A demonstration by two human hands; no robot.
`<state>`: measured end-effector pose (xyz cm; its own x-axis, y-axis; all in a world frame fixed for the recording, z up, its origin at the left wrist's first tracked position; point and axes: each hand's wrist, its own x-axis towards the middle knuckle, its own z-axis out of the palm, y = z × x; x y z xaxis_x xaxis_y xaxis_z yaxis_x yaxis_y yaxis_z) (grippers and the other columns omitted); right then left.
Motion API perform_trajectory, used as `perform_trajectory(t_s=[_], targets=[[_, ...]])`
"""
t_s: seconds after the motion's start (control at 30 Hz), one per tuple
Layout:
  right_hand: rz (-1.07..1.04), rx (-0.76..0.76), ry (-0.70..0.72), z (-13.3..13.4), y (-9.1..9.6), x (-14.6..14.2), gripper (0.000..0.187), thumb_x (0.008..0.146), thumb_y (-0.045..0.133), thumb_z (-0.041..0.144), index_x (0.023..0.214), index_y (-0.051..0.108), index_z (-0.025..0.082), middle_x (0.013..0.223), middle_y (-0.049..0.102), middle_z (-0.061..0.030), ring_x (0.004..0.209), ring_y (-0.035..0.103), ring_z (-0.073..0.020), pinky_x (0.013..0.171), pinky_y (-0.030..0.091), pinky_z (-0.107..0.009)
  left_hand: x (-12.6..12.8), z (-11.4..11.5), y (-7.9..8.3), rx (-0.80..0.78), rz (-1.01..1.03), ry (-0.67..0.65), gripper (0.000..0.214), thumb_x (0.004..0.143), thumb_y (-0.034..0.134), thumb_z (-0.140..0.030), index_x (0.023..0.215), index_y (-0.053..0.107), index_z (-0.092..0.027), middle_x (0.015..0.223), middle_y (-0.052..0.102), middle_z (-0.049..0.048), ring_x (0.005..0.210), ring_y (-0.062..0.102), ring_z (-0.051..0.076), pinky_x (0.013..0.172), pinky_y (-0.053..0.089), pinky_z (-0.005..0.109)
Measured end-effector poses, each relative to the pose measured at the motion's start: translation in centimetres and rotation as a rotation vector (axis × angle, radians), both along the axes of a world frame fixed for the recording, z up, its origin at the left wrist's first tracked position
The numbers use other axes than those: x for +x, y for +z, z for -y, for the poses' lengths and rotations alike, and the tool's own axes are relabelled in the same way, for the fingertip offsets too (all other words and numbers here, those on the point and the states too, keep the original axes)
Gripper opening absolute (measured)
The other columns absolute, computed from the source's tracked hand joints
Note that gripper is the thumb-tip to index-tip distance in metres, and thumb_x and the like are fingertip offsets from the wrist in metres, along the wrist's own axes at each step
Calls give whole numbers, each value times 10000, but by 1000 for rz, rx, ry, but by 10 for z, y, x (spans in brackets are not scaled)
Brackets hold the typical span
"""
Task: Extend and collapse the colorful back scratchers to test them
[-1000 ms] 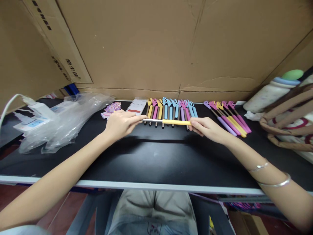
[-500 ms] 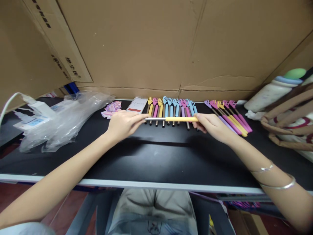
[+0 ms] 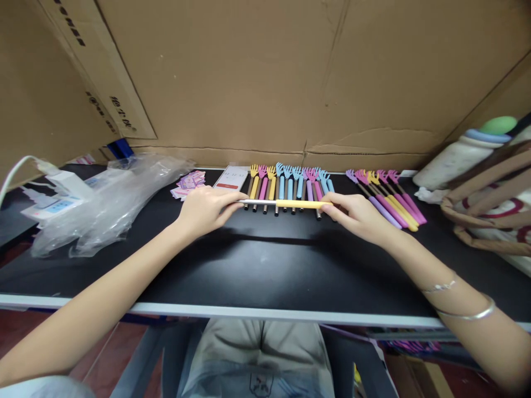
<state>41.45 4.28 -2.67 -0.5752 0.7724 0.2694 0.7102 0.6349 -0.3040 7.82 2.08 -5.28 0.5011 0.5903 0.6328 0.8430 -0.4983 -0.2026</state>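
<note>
My left hand (image 3: 207, 208) and my right hand (image 3: 355, 214) hold one back scratcher (image 3: 286, 204) sideways between them, just over the black table (image 3: 265, 260). It has a yellow grip and a thin metal shaft. The left fingers pinch the metal end, the right fingers pinch the yellow end. Behind it lies a row of back scratchers (image 3: 290, 185) with yellow, pink, blue and purple grips, their small hand-shaped heads pointing to the cardboard wall. A second, slanted group of back scratchers (image 3: 388, 199) lies right of my right hand.
A phone (image 3: 232, 178) and small pink slips (image 3: 188, 183) lie left of the row. Crumpled clear plastic bags (image 3: 108, 207) and a white power strip (image 3: 58, 193) sit at the far left. A bottle (image 3: 460, 155) and a woven bag (image 3: 489, 210) stand at the right. Cardboard (image 3: 265, 77) walls the back.
The held back scratcher slid right with my right hand, then came back left a little. Both hands kept their pinch on its ends.
</note>
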Motion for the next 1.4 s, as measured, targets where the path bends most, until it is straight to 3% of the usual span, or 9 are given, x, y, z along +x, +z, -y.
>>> perform_trajectory(t_s=[0.13, 0.37, 0.7, 0.87, 1.1, 1.4], targets=[[-35, -85, 26, -1, -2, -2, 382, 921, 396, 485, 793, 597, 187, 575, 506, 25, 505, 419, -97, 541, 300, -240, -2, 0, -2, 38, -5, -24, 299, 932, 450, -379, 993, 728, -287, 855, 756, -2, 671, 689, 169, 559, 422, 251], [-275, -392, 101, 1, -7, -3, 470, 922, 361, 572, 692, 494, 184, 511, 429, 42, 462, 410, -83, 501, 343, -229, -1, 1, -5, 56, 44, -60, 317, 932, 448, -392, 940, 744, -277, 814, 756, 8, 658, 690, 163, 534, 412, 242], [-338, -636, 103, -2, -15, -6, 548, 895, 339, 652, 640, 461, 182, 479, 453, 31, 409, 406, -80, 474, 355, -249, 1, 3, -2, 134, 8, -96, 257, 922, 499, -369, 953, 737, -275, 754, 746, -14, 602, 662, 148, 517, 365, 255], [-335, -526, 43, 0, -11, -7, 541, 908, 311, 636, 660, 475, 184, 480, 446, 31, 430, 419, -89, 499, 365, -248, 5, 3, -1, 141, 8, -87, 243, 927, 497, -342, 985, 722, -271, 801, 750, -13, 586, 645, 143, 531, 357, 261], [9, -70, 6, 10, -5, -12, 320, 908, 407, 488, 786, 512, 212, 620, 551, 20, 516, 444, -104, 546, 308, -239, 18, 8, -3, 43, -8, -107, 265, 941, 465, -372, 953, 705, -260, 782, 743, -11, 613, 652, 144, 553, 371, 259], [90, 51, 24, 10, -10, -14, 243, 893, 464, 487, 878, 505, 249, 633, 578, 27, 509, 482, -118, 538, 290, -234, 20, 8, -6, 52, 8, -100, 277, 944, 459, -378, 964, 709, -261, 798, 745, -2, 605, 645, 139, 551, 378, 250]])
